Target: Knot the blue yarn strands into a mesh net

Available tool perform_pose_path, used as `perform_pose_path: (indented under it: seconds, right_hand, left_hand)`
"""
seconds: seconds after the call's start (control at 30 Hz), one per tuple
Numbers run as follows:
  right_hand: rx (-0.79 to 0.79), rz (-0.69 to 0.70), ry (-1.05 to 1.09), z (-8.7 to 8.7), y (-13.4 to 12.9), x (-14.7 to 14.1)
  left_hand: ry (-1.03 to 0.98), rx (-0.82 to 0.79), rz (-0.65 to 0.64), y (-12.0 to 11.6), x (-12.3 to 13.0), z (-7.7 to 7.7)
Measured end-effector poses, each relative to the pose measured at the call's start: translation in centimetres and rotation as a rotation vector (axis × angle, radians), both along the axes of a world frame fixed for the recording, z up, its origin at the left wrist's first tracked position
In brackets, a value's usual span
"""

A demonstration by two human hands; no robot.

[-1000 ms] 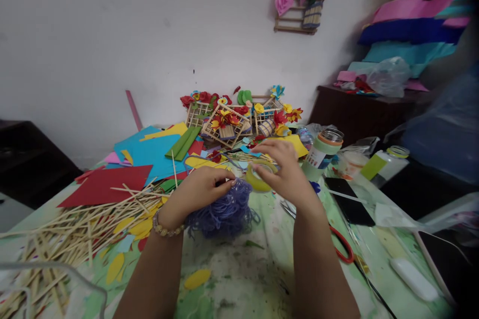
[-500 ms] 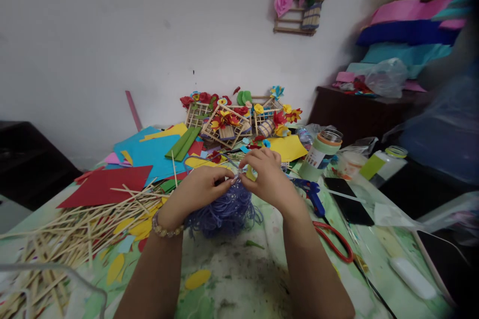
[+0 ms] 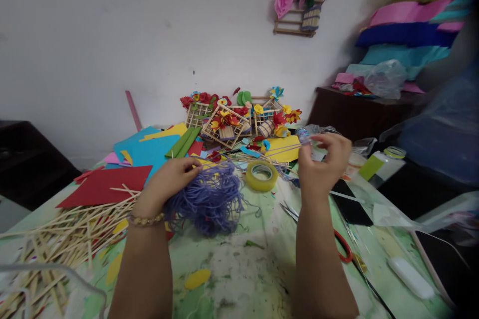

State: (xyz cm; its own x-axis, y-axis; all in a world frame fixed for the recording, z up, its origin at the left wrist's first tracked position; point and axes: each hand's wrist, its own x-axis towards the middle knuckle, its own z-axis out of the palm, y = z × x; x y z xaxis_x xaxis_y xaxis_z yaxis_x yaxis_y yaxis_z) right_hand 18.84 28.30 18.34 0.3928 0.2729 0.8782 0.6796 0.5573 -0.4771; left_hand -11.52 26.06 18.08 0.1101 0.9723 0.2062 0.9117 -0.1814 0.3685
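A tangled heap of purple yarn (image 3: 213, 199) lies on the table in front of me. My left hand (image 3: 170, 179), with a beaded bracelet on the wrist, is closed at the heap's upper left, pinching yarn. My right hand (image 3: 324, 159) is raised on the right, thumb and fingers pinched on a yarn strand. Thin strands (image 3: 279, 150) stretch tight between the two hands. Below them sits a roll of yellow tape (image 3: 261, 176). Red-handled scissors (image 3: 343, 246) lie partly hidden beneath my right forearm.
Wooden sticks (image 3: 75, 229) and a red paper sheet (image 3: 107, 185) cover the left side. Small stick frames with paper flowers (image 3: 226, 122) stand against the wall. A phone (image 3: 350, 204) and a lidded jar (image 3: 383, 167) are on the right.
My hands have drawn apart, the right going far right and the left slightly left, pulling strands out between them. The tape roll and scissor blades have come into view.
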Motion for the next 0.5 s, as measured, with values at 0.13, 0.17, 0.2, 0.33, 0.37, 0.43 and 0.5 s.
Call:
perform_pose_path:
  seconds: [0.13, 0.17, 0.2, 0.33, 0.37, 0.43, 0.5]
  right_hand:
    - [0.107, -0.138, 0.148, 0.7, -1.0, 2.2]
    - [0.128, -0.150, 0.178, 0.8, -1.2, 2.7]
    - [0.135, -0.142, 0.202, 0.9, -1.4, 3.2]
    - [0.022, 0.038, 0.222, 1.0, -1.5, 3.9]
    - [-0.017, 0.107, 0.207, 1.0, -1.5, 3.5]
    - [-0.098, 0.286, 0.142, 1.0, -1.4, 2.1]
    - [-0.203, 0.502, 0.051, 0.8, -1.3, -0.1]
  left_hand:
    - [0.144, 0.026, 0.334, 0.5, -4.9, -1.3]
    - [0.170, 0.016, 0.386, 0.3, -6.0, -1.5]
    - [0.190, 0.006, 0.421, 0.1, -6.8, -1.6]
    - [0.171, 0.025, 0.417, -1.0, -7.4, -1.1]
    - [0.142, 0.039, 0.403, -1.1, -6.8, -0.8]
    - [0.072, 0.061, 0.355, -1.0, -5.0, -0.3]
    - [0.023, 0.072, 0.278, -0.8, -2.6, 0.2]
